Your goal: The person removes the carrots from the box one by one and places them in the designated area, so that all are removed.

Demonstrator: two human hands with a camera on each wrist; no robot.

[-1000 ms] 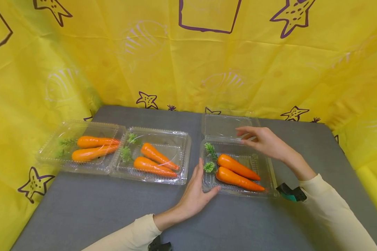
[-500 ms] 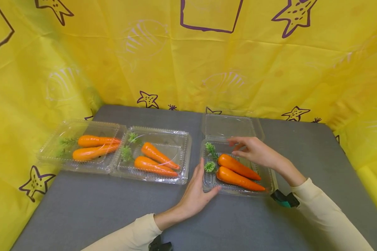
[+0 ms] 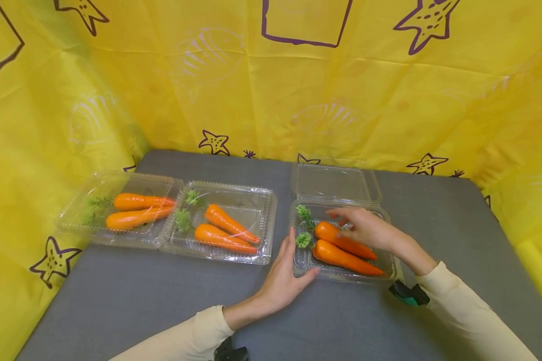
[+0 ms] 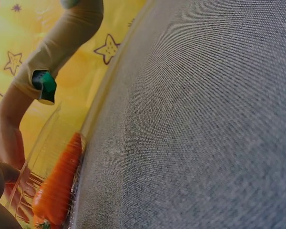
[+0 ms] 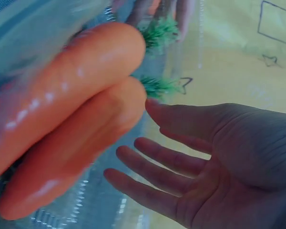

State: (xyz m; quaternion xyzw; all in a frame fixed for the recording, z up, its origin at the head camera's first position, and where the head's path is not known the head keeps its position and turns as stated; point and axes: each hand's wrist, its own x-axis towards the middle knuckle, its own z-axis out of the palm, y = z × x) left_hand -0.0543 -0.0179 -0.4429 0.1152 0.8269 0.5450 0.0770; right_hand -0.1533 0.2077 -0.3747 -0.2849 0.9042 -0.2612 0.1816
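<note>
An open clear plastic clamshell container (image 3: 306, 261) holds two carrots with green tops, and its lid (image 3: 334, 181) lies folded back behind it. The far carrot (image 3: 326, 231) lies beside the near carrot (image 3: 343, 258). My left hand (image 3: 277, 283) rests at the container's front left corner, its fingers straight along the left side and the thumb at the front edge. Over the far carrot is my right hand (image 3: 368, 229), fingers loosely bent. In the right wrist view, that right hand (image 5: 214, 162) shows an uncovered palm, and its fingers are apart from the carrots.
Left of my left hand, a closed clear container (image 3: 265, 253) and another clear container (image 3: 77, 220) stand edge to edge, each with two carrots. A grey table (image 3: 185, 286) lies underneath. Yellow patterned cloth (image 3: 271, 85) surrounds the back and sides.
My right hand has come from the lid's hinge side down toward the front, over the far carrot. The left hand stays at the container's corner.
</note>
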